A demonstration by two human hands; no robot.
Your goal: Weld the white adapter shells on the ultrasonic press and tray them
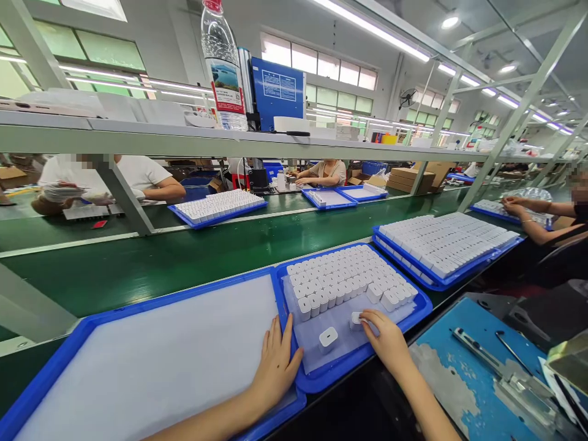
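Observation:
My left hand [277,362] lies flat with fingers stretched out on the white sheet of a large blue tray [87,334], at its right edge. My right hand [384,335] reaches into a second blue tray [420,306] and pinches a small white charger block [355,320]. That tray holds several rows of white charger blocks [346,278]. One loose white charger [327,339] stands alone on the tray's sheet between my hands.
A third blue tray full of white blocks [443,242] sits to the right on the green conveyor belt [184,257]. Other people work across the belt and at the right. A blue metal fixture [487,373] lies at the lower right. A water bottle [223,67] stands on the overhead shelf.

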